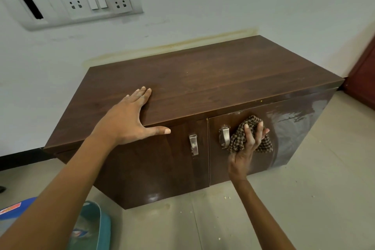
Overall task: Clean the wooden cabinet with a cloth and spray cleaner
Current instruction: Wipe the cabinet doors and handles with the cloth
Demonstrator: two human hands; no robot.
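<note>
— Cloth (251, 138) is bunched in the right hand (246, 151), whose fingers (250, 135) are curling around it and pressing it flat against the right-hand door of the wooden cabinet (203, 79), just beside that door's metal handle (224, 137). How are you judging the wipe?

— Wet smears are showing to the right of the cloth, toward the door's far edge, so I'd be working in overlapping passes from there toward the handle, then around its base.

— And the left hand (129, 119)?

— It is resting palm-down on the cabinet top near the front edge, fingers spread wide and holding nothing, thumb hanging over the lip. It is bracing the body; keeping it there is steadying the pressure.

— Spray cleaner?

— I am not seeing a bottle plainly. A blue basin (95, 227) is sitting on the floor (304, 199) at lower left.
</note>
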